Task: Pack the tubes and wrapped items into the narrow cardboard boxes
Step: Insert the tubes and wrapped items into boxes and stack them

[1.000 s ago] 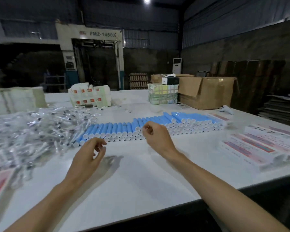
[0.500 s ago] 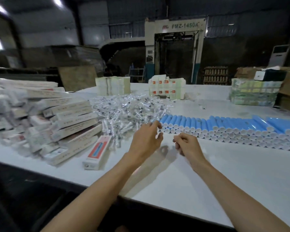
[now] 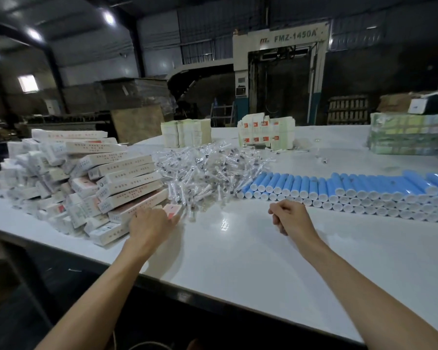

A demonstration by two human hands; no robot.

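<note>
Narrow box (image 3: 172,211) now under left hand (image 3: 151,227), previously untouched.

A white desk (image 3: 238,261) is carrying a heap of narrow cardboard boxes (image 3: 86,178) at the left, a pile of clear-wrapped items (image 3: 208,170) in the middle, and a stacked row of blue tubes (image 3: 352,190) with white ends running off to the right. The left hand (image 3: 151,226) is resting at the foot of the box heap, its fingers touching a single box with a red panel (image 3: 172,210). The right hand (image 3: 290,217) is hovering loosely curled above the bare desk, just in front of the tubes, holding nothing visible. Behind, white packs (image 3: 186,132), red-marked cartons (image 3: 266,133) and a greenish wrapped bundle (image 3: 410,135) are sitting on the far side of the desk.
</note>
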